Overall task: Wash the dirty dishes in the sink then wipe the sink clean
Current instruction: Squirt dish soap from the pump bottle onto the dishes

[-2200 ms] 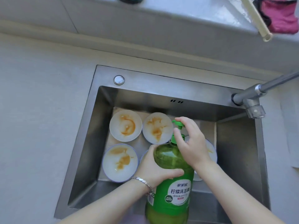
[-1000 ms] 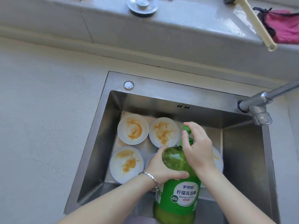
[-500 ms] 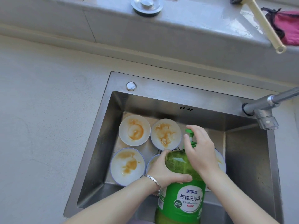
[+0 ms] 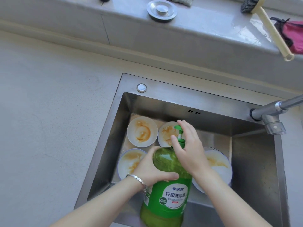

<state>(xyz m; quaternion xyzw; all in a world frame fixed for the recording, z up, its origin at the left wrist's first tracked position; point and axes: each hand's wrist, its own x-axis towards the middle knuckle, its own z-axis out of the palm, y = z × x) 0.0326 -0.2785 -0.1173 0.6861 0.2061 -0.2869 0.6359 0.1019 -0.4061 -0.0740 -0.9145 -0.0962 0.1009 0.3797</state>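
The lower part of the detergent bottle point(image 4: 168, 194) is cut off by the bottom edge of the view, and the small print on its label cannot be read. It is held tilted over the front of the sink point(image 4: 105, 145), which is set into the desk point(image 4: 49, 112) toward its right edge. The left hand point(image 4: 154, 169) is wrapped around the bottle's shoulder, and a silver bracelet point(image 4: 136, 178) is worn at its wrist. The right hand point(image 4: 188, 149) is curled over the green pump head point(image 4: 179, 128), with its thumb laid against the neck. Four soiled dishes are seen on the sink floor. The back-left dish point(image 4: 142, 131) is in full view, with orange smears. The back-middle dish point(image 4: 165, 133) is half covered by the pump and the right hand. The front-left dish point(image 4: 127, 163) is partly hidden by the left hand, and the right dish point(image 4: 219, 164) by the right forearm. Whatever lies under the bottle cannot be made out. The faucet point(image 4: 275, 108) reaches in from the right edge of the view, its base cut off. On the ledge point(image 4: 196, 30) behind the desk, a metal drain stopper point(image 4: 162, 10) is set, and a cream-handled brush point(image 4: 272, 31) is laid beside a pink cloth point(image 4: 295, 36), which is only partly in view.
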